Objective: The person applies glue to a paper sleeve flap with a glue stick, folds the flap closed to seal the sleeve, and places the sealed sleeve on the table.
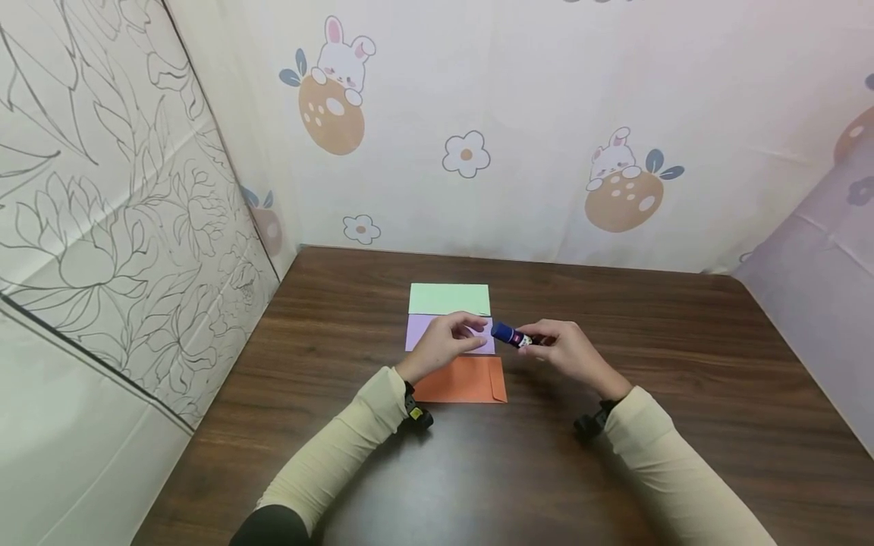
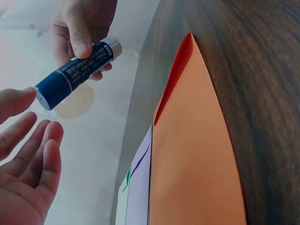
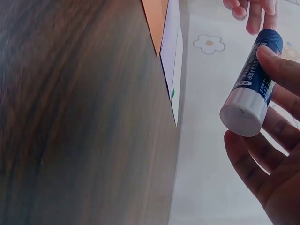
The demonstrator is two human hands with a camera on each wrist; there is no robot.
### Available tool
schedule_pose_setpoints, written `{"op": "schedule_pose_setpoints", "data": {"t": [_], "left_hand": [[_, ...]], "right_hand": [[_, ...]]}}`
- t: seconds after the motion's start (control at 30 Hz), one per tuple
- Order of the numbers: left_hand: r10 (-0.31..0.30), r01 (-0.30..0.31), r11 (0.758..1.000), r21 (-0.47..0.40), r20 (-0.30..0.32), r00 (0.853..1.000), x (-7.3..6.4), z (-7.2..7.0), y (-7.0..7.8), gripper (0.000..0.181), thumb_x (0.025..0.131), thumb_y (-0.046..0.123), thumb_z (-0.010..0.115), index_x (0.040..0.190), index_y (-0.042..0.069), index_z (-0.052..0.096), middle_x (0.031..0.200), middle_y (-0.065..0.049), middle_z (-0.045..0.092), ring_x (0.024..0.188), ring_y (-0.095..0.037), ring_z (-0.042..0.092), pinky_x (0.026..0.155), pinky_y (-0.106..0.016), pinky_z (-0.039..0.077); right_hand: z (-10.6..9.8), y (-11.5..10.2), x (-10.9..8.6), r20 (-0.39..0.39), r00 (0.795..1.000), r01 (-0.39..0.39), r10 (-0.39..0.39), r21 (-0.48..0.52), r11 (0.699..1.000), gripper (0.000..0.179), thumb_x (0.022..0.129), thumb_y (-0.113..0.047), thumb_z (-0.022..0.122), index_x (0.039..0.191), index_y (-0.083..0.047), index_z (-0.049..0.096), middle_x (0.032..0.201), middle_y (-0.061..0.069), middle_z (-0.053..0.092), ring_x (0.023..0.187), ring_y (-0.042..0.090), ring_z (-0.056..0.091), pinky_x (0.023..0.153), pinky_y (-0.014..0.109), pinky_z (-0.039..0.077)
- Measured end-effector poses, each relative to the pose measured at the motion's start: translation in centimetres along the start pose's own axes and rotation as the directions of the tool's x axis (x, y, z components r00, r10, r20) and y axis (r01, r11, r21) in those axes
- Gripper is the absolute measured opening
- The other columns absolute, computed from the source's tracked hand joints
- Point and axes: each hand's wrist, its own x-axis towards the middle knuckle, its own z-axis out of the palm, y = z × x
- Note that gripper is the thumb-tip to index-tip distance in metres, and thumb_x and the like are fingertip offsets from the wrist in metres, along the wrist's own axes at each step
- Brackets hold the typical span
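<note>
My right hand [image 1: 572,350] holds a dark blue glue stick [image 1: 507,334] between thumb and fingers, above the table. Its blue cap [image 2: 52,91] points at my left hand [image 1: 442,343], and the white base [image 3: 243,112] faces away from it. The left thumb [image 2: 18,102] is at the cap's end; whether it touches cannot be told. The other left fingers are loosely bent and grip nothing. Below the hands lie an orange envelope [image 1: 454,381], a purple envelope [image 1: 418,331] partly hidden by the left hand, and a light green envelope [image 1: 449,299].
The envelopes lie in a column on a dark brown wooden table [image 1: 328,326]. A patterned cloth wall [image 1: 423,98] rises along the table's back edge. Another printed panel [image 1: 123,205] borders the left side.
</note>
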Motion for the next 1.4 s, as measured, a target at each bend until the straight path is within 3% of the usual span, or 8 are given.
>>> {"op": "schedule_pose_setpoints", "data": {"t": [0.33,0.53,0.77,1.13,1.4], "left_hand": [[-0.062,0.063,0.992,0.105,-0.009,0.998,0.2,-0.7,-0.5,0.029,0.090,0.021,0.070,0.118,0.010,0.068,0.108,-0.006,0.070,0.091,-0.015,0.064,0.079,-0.025,0.053],[-0.077,0.078,0.988,0.136,-0.013,0.997,0.2,-1.3,-1.0,0.032,0.091,0.018,0.068,0.120,0.003,0.065,0.114,-0.015,0.069,0.099,-0.023,0.064,0.082,-0.031,0.054],[-0.093,0.096,0.978,0.184,-0.024,0.995,0.2,-2.1,-1.3,0.033,0.092,0.017,0.067,0.120,0.000,0.064,0.118,-0.017,0.067,0.107,-0.028,0.062,0.091,-0.039,0.052],[-0.166,0.172,0.950,0.262,-0.044,0.985,-0.1,-2.8,-2.1,0.034,0.091,0.016,0.068,0.122,0.003,0.065,0.122,-0.016,0.065,0.116,-0.031,0.058,0.096,-0.046,0.049],[-0.197,0.207,0.917,0.341,-0.064,0.978,-0.3,-3.2,-2.8,0.031,0.090,0.016,0.069,0.118,0.005,0.067,0.119,-0.013,0.066,0.116,-0.030,0.058,0.098,-0.046,0.047]], "right_hand": [[-0.5,1.1,0.2,-0.002,0.997,-0.082,0.082,-0.009,0.997,0.031,0.085,-0.021,0.076,0.113,-0.009,0.072,0.095,0.009,0.069,0.076,0.020,0.057,0.060,0.027,0.051],[-0.9,1.6,0.3,-0.007,0.990,-0.141,0.141,-0.026,0.990,0.031,0.085,-0.020,0.076,0.113,-0.007,0.071,0.100,0.013,0.069,0.077,0.021,0.058,0.061,0.027,0.052],[-1.2,2.5,0.6,0.001,0.985,-0.171,0.172,-0.055,0.984,0.032,0.086,-0.020,0.075,0.113,-0.005,0.071,0.101,0.015,0.069,0.078,0.022,0.057,0.062,0.028,0.051],[-1.9,3.6,0.8,0.029,0.975,-0.214,0.219,-0.110,0.971,0.031,0.088,-0.019,0.071,0.115,-0.003,0.069,0.097,0.015,0.068,0.075,0.020,0.057,0.059,0.029,0.050],[-2.2,4.7,0.8,0.057,0.964,-0.248,0.261,-0.180,0.952,0.038,0.089,-0.022,0.070,0.120,0.000,0.067,0.106,0.020,0.069,0.073,0.017,0.059,0.062,0.029,0.048]]}}
